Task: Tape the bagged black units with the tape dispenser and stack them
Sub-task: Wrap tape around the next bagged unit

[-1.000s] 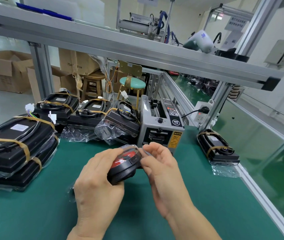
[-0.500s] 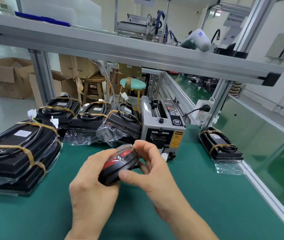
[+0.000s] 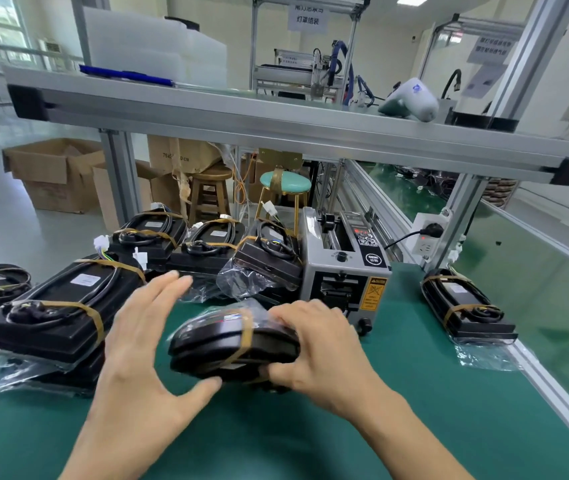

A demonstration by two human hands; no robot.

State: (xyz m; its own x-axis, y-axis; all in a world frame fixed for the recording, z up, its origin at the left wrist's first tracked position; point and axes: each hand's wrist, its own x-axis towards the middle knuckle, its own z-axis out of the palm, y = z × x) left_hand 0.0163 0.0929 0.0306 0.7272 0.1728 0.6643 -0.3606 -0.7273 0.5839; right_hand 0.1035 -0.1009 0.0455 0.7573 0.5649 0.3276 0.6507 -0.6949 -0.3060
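Observation:
A bagged black unit (image 3: 220, 344) with a brown tape band around it lies on its side above the green mat. My right hand (image 3: 314, 355) grips its right end, fingers over the top and thumb underneath. My left hand (image 3: 141, 344) is spread open just left of the unit, thumb near its lower edge, fingers straight and off it. The grey tape dispenser (image 3: 342, 271) stands right behind the unit. A stack of taped units (image 3: 58, 317) sits at the left. One taped unit (image 3: 466, 306) lies alone at the right.
More taped and bagged units (image 3: 207, 244) line the back of the green mat (image 3: 276, 438). An aluminium shelf beam (image 3: 276, 126) crosses overhead. A power socket (image 3: 427, 237) is fixed to the right post. Stools and cardboard boxes stand on the floor beyond.
My left hand let go of the unit and spread open to its left. The unit turned from end-on to lying sideways, now held by my right hand alone.

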